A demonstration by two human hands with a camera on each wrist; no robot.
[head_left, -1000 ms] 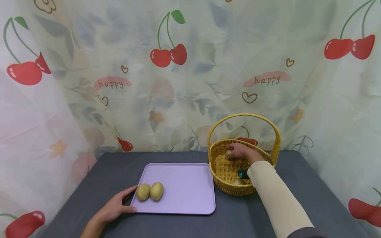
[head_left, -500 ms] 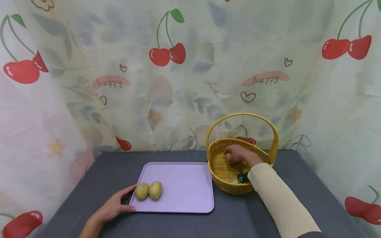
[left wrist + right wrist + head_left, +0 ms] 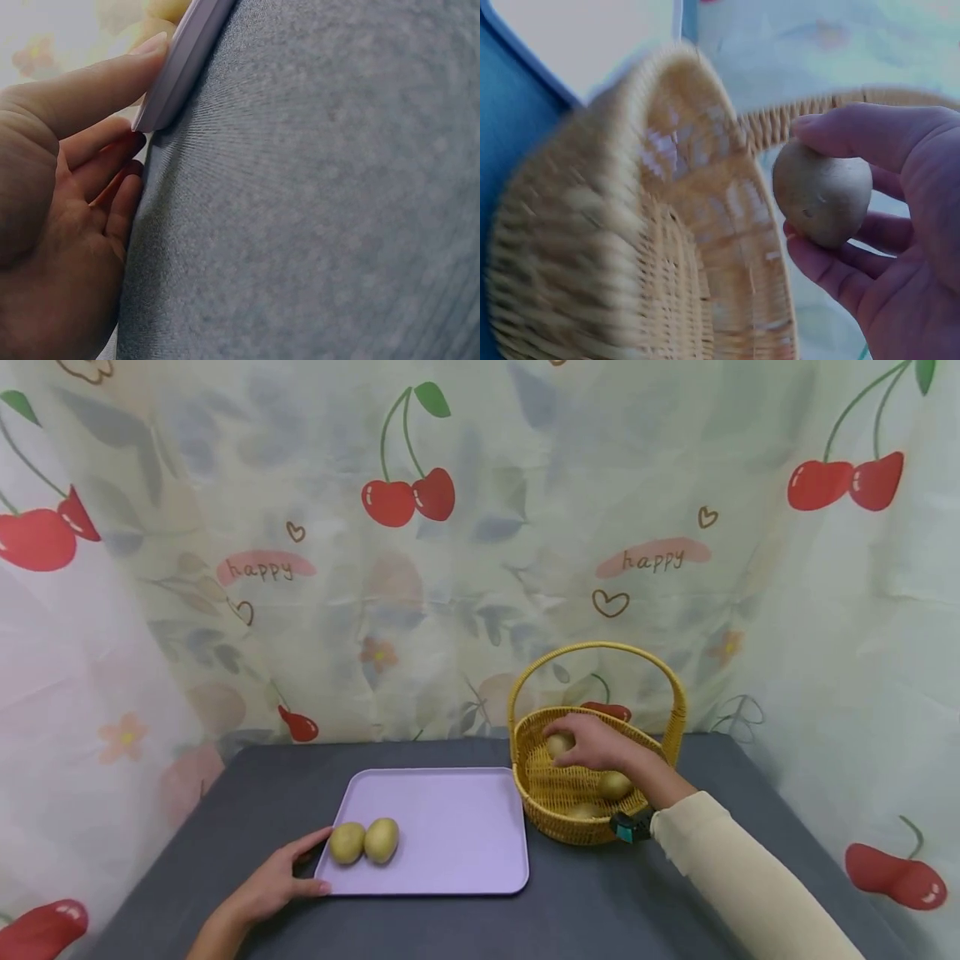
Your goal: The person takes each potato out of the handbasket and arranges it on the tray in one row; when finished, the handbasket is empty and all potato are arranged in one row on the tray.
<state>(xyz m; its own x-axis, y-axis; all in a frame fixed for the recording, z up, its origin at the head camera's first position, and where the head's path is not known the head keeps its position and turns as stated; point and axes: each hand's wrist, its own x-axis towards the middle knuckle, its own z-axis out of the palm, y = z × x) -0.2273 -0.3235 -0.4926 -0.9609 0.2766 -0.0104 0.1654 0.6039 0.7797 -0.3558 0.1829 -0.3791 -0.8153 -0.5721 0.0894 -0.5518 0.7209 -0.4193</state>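
My right hand [image 3: 596,746] holds a potato [image 3: 821,191] between thumb and fingers, above the inside of the wicker basket [image 3: 577,833]. Two more potatoes lie in that basket, one potato [image 3: 615,786] under my wrist and another potato [image 3: 585,811] partly behind the front rim. On the lilac tray [image 3: 457,835], a round potato [image 3: 347,843] and an oval potato [image 3: 382,841] sit side by side near the left edge. My left hand [image 3: 266,881] touches the tray's left edge, its thumb on the rim at the near corner and fingers extended alongside.
The basket's tall arched handle [image 3: 600,646] rises over my right hand. Its left side stands against the tray's right edge. A dark grey cloth [image 3: 585,910] covers the table, and a printed curtain [image 3: 480,568] hangs behind and at both sides.
My right hand has lifted the potato from the basket floor, uncovering another potato beneath the wrist. The left hand stays at the tray edge. The head view has shifted slightly.
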